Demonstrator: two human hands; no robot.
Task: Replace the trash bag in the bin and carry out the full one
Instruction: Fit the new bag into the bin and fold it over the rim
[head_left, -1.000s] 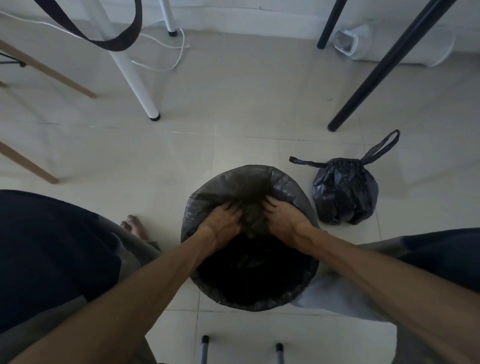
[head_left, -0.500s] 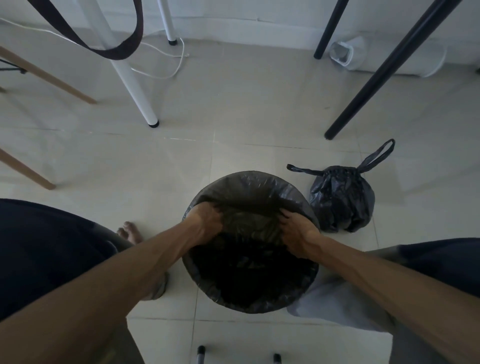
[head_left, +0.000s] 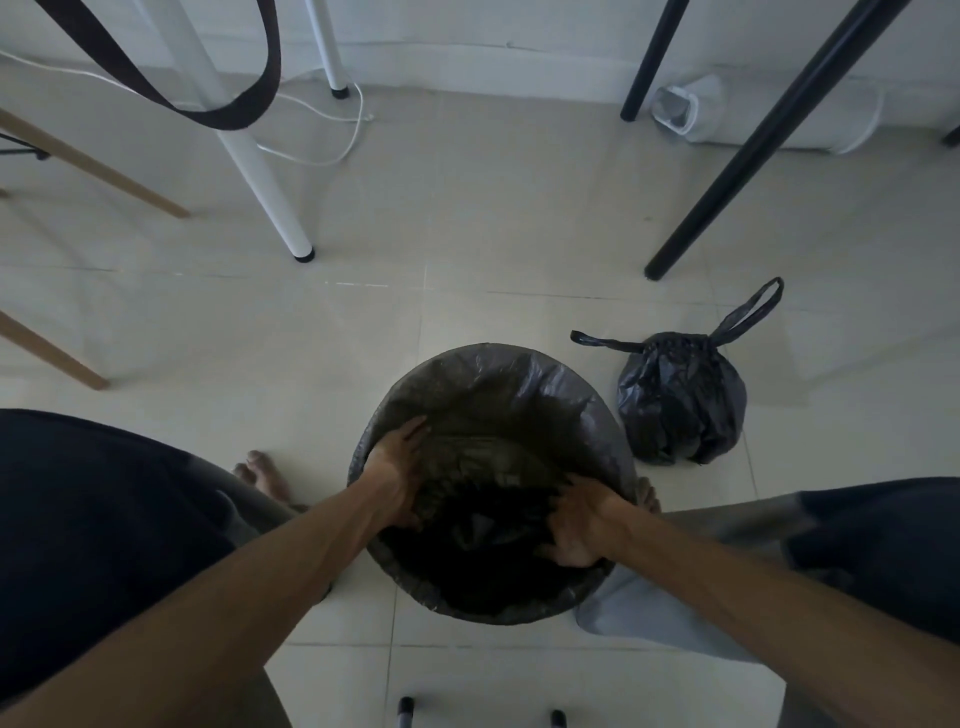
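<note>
A round bin (head_left: 488, 610) stands on the tiled floor between my knees, lined with a fresh black trash bag (head_left: 498, 395) whose edge is folded over the rim. My left hand (head_left: 397, 470) lies flat against the liner on the inner left wall, fingers spread. My right hand (head_left: 579, 525) presses the liner on the inner right side, fingers spread. The full black bag (head_left: 680, 400), tied with two handle loops sticking out, sits on the floor just right of the bin.
A white table leg (head_left: 260, 171) and wooden chair legs (head_left: 93, 166) stand to the far left, black legs (head_left: 748, 150) to the far right. A white cable (head_left: 332, 156) loops on the floor. A dark strap (head_left: 218, 111) hangs at upper left. My bare foot (head_left: 262, 475) is left of the bin.
My hands moved apart from the middle of the liner to the left and right inner walls of the bin, and both have slid lower along the liner.
</note>
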